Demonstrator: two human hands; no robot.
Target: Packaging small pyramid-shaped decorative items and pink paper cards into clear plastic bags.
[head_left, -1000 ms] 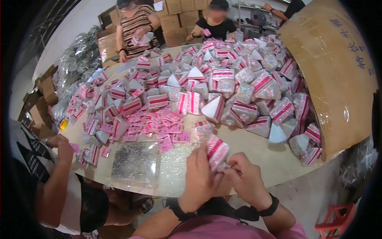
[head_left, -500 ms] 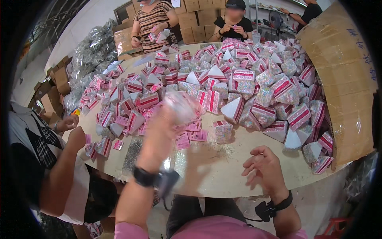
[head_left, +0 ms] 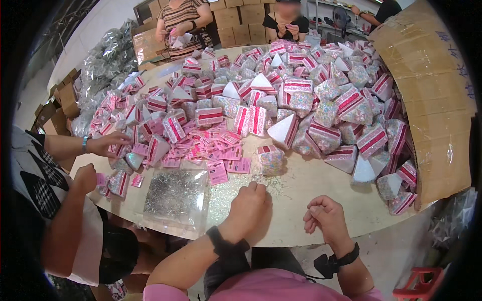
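My left hand [head_left: 249,209] rests low on the table with its fingers curled together, beside a scatter of thin metal wire bits [head_left: 277,186]. Whatever its fingertips may pinch is hidden. Off to its right, my right hand [head_left: 325,219] hovers at the near table edge, fingers loosely curled and a little apart, nothing visible in it. Just beyond my left hand stands a glittery cake-slice-shaped piece [head_left: 271,160]. Pink printed cards [head_left: 218,172] lie in a heap farther left. A clear plastic bag [head_left: 202,200] with many thin metal pieces lies left of my left hand.
A large heap of pink-and-white cake-slice pieces [head_left: 301,95] covers the far and right table. A cardboard sheet [head_left: 437,110] borders it on the right. At left, a co-worker's hand [head_left: 111,144] reaches among pieces. Two people work across the table [head_left: 261,200]; a red stool [head_left: 419,283] stands lower right.
My left hand has come back from the heap, where it was blurred with a shiny piece, and is now low at the wire bits. My right fingers have curled in. The co-worker's hand has reached forward.
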